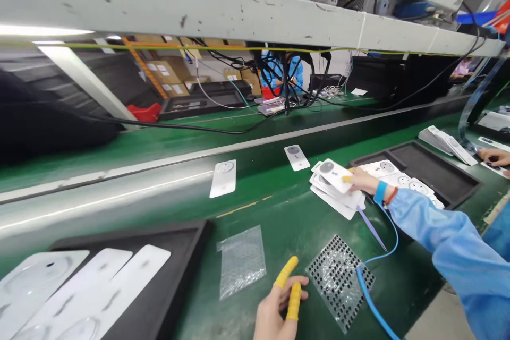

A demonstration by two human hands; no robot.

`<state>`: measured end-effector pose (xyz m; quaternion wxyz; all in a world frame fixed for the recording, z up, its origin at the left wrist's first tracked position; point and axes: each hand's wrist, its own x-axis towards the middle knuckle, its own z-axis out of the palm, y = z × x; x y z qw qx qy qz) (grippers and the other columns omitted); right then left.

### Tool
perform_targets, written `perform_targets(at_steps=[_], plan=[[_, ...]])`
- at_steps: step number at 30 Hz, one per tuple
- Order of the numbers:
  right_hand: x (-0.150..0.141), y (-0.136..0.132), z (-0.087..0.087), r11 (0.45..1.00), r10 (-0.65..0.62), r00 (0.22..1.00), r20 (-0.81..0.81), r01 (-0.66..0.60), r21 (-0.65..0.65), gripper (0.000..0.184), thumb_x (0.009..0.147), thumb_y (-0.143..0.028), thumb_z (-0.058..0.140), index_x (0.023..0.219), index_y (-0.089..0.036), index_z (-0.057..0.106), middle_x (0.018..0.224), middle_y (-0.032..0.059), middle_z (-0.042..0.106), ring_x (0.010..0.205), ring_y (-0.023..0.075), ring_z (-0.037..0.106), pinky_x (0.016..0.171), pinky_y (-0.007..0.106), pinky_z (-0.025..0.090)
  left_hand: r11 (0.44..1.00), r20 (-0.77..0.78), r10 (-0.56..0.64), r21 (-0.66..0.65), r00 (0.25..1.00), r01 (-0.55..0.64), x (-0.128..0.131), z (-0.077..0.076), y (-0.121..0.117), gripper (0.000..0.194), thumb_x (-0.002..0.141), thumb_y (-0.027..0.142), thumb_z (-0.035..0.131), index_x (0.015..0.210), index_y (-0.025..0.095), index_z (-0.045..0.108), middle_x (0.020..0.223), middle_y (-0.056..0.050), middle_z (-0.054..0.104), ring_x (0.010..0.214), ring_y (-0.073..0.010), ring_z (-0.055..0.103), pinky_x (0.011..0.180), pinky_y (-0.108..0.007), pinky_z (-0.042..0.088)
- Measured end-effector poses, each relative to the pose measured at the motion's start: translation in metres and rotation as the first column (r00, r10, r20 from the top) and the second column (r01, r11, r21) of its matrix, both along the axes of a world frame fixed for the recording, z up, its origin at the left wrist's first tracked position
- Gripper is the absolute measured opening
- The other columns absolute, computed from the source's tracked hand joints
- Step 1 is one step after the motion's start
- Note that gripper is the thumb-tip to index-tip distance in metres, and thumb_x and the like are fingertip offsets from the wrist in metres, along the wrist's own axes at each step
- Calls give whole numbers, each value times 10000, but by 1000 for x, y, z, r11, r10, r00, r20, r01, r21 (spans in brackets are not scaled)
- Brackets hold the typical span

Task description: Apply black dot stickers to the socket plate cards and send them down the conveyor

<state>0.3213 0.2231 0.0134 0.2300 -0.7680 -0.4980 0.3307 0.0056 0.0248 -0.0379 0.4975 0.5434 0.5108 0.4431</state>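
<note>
The right hand (358,179) holds a white panel (334,174) by its near edge, yellow-covered fingertip on top and fingers drawn in narrow; the panel is over a stack of white panels (332,196), at one o'clock from the left hand (281,303). The left hand holds nothing visible; two yellow-covered fingers reach forward, spread moderately wide, beside the black-dotted sheet (338,281) at its three o'clock; clear bubble wrap (242,261) lies at its ten o'clock, and a dark tray (181,276) with large white panels (115,287) at its nine o'clock.

From the right hand, a lavender tool (372,229) points to five o'clock, near a blue cord (370,297); a second dark tray (450,180), partly filled with white pieces (414,186), is at three o'clock, with another person's hand (494,157) beyond; two single panels lie toward nine o'clock, the nearer (297,158) and the farther (223,178), on the green surface (274,212).
</note>
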Motion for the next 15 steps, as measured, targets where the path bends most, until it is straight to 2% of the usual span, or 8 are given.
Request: perform_targets(at_steps=[3,5,8,11,13,15], plan=[[-3,-25,1,998,56,983,173,-51,-33,311,946,-322,592,1210,-158,577,1205,87,613,1018,213,638,855,417,558,997,-32,-74,35,997,75,0,5,1,148,826,258,556,889,201,677,881,-63,764,673,-170,725,692,-263,601],[-9,-23,11,997,71,947,315,-68,-18,328,942,-321,598,1225,-157,570,1242,97,595,1062,229,623,889,438,543,989,-58,-129,69,990,133,-3,8,3,191,795,157,541,918,200,680,915,-59,765,702,-167,733,719,-260,600],[-40,3,29,993,97,874,476,-118,14,345,939,-321,602,1239,-156,563,1269,104,580,1092,240,611,910,453,532,975,-99,-147,155,984,161,-8,6,5,325,752,56,509,991,202,674,984,-57,762,742,-158,738,764,-254,591],[-97,44,43,986,132,823,553,-168,15,343,944,-330,594,1242,-165,561,1259,97,587,1079,234,616,901,450,537,958,-146,-118,242,982,151,-8,-3,6,342,767,42,483,1003,205,670,986,-57,760,729,-151,731,742,-243,589],[-135,69,48,988,129,806,577,-155,-3,351,944,-335,593,1248,-164,556,1259,97,586,1077,235,617,898,451,538,949,-191,-96,279,977,148,-6,-10,8,347,764,41,484,1005,206,671,932,-48,762,707,-152,722,702,-235,586],[-160,84,51,991,125,799,588,-124,-42,348,944,-334,593,1245,-162,558,1253,96,589,1069,233,621,891,446,542,947,-213,-75,291,974,136,-5,-13,11,351,757,40,483,1000,203,676,888,-43,759,685,-155,714,673,-234,581]])
